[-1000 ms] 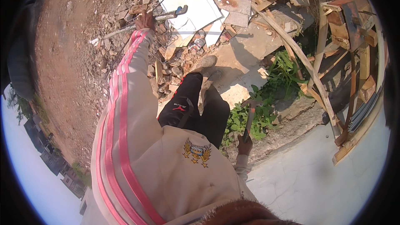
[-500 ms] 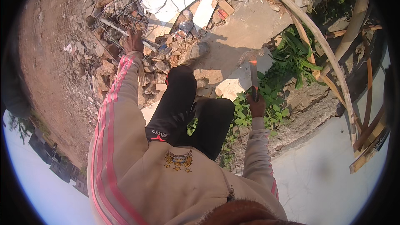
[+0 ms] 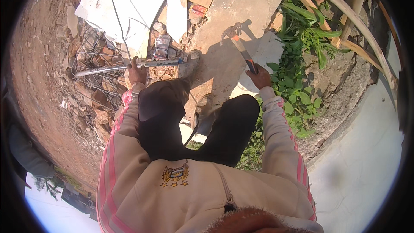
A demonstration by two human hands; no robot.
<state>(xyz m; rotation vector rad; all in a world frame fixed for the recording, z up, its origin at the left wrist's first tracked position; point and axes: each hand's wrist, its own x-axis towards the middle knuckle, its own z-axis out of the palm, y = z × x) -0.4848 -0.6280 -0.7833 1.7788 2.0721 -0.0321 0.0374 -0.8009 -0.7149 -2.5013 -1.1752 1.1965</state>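
My left hand (image 3: pixel 137 75) is closed around a pale metal bar (image 3: pixel 101 69) that lies nearly level across the rubble, by my left knee. Thin bent metal rods (image 3: pixel 116 14) run from beside that hand up over a white board; whether the fingers hold them too, I cannot tell. In my right hand (image 3: pixel 260 77) is a claw hammer (image 3: pixel 242 48), gripped near the end of its black and orange handle. The hammer's head is raised, tilted up and left, its shadow falling on the concrete slab (image 3: pixel 224 8). Hammer and bar are well apart.
Large white boards (image 3: pixel 125 0) lie at the far left on broken bricks and stones. A tangle of bent wire (image 3: pixel 97 54) sits left of the bar. Green plants (image 3: pixel 297 90) and long wooden poles (image 3: pixel 345 11) border the right, beside a pale wall (image 3: pixel 358 146).
The metal bar has turned from slanting to nearly level, with my left hand on it. My right hand has moved forward, and the hammer now leans left. My view has shifted.
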